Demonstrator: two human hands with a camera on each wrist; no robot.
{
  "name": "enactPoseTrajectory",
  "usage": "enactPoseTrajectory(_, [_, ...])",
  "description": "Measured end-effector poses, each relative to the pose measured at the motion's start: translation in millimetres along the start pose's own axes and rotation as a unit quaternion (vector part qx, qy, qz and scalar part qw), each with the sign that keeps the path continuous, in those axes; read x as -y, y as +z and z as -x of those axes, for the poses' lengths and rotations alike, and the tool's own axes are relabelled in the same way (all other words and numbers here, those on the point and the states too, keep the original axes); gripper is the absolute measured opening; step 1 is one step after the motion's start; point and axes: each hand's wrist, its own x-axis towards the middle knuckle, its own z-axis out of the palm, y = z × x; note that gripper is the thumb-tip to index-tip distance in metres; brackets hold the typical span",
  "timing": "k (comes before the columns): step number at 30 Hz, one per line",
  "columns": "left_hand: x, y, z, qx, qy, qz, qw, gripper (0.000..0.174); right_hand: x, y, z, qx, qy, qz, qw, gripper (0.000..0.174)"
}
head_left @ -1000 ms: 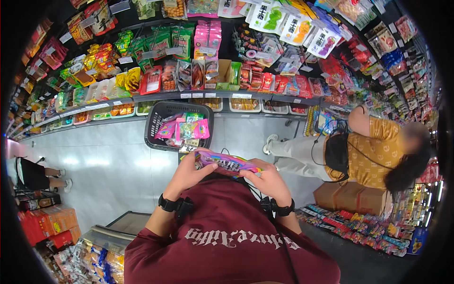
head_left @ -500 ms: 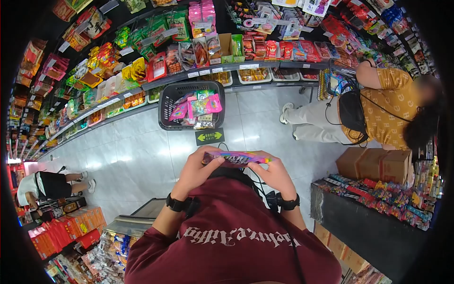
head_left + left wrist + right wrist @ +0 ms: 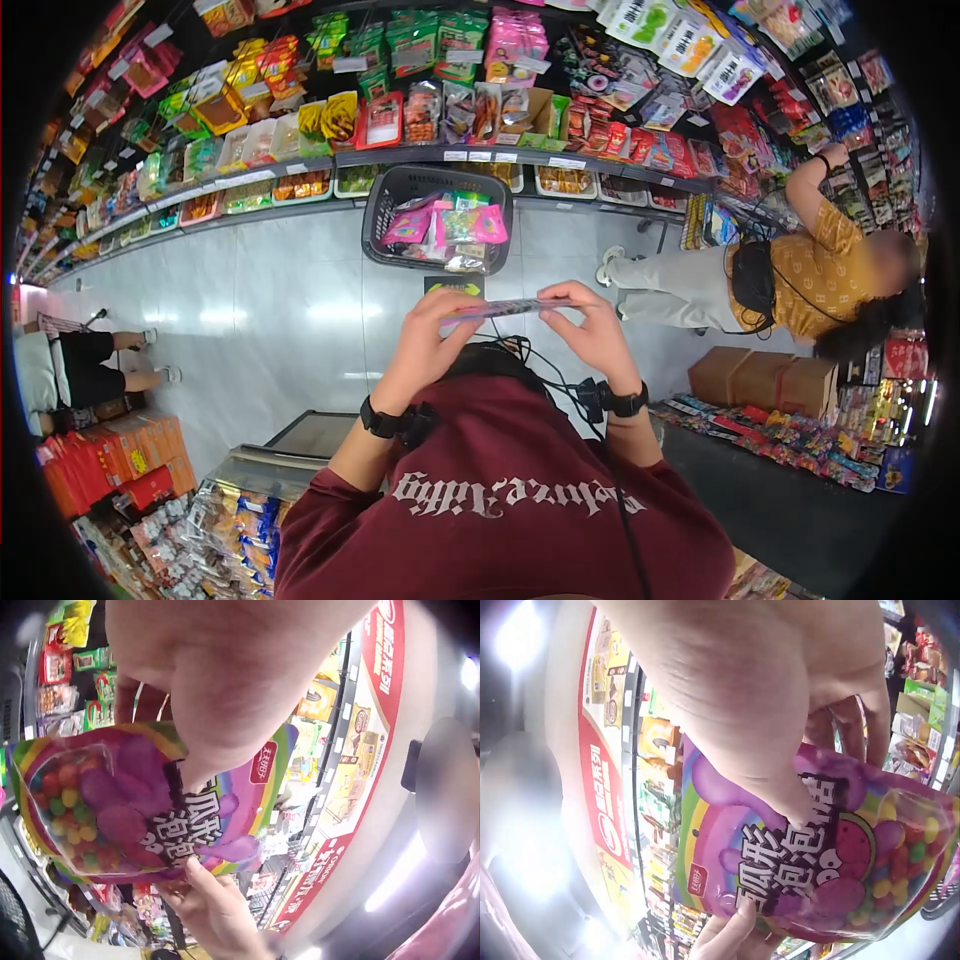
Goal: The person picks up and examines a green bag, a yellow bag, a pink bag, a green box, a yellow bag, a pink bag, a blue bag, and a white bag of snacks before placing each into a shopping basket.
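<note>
Between both hands is a candy pouch [image 3: 508,308], purple and rainbow-striped, seen nearly edge-on in the head view. Its printed front fills the left wrist view, where a clear window shows small round multicoloured candies [image 3: 71,814]. My left hand [image 3: 430,335] grips one end, its thumb pressed on the front. The other end is pinched by my right hand [image 3: 590,335], whose thumb also lies over the printed face in the right wrist view. Beyond the hands, a black basket [image 3: 378,222] on the floor holds several pink and green snack packs [image 3: 472,226].
A long snack shelf [image 3: 600,172] curves across the front, full of bagged goods. At the right, a person in a yellow shirt [image 3: 805,270] reaches toward the shelf. Cardboard boxes [image 3: 765,382] stand behind that person. Another person [image 3: 75,368] is at the far left.
The pouch has tilted from showing its printed front to nearly edge-on in the head view. My right fingers now reach over its top edge. The person at the right has raised an arm.
</note>
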Motion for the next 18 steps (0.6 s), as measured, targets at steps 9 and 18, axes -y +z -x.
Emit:
enactPoseTrajectory(9, [48,-70,30,-0.039,-0.009,-0.108,0.993,0.027,24,59,-46,0.053,0.013,0.061,0.997,0.016])
enactPoseTrajectory(18, [65,-60,-26,-0.065,-0.016,-0.118,0.991,0.020,-5,49,-99,0.030,0.019,-0.013,0.999,0.013])
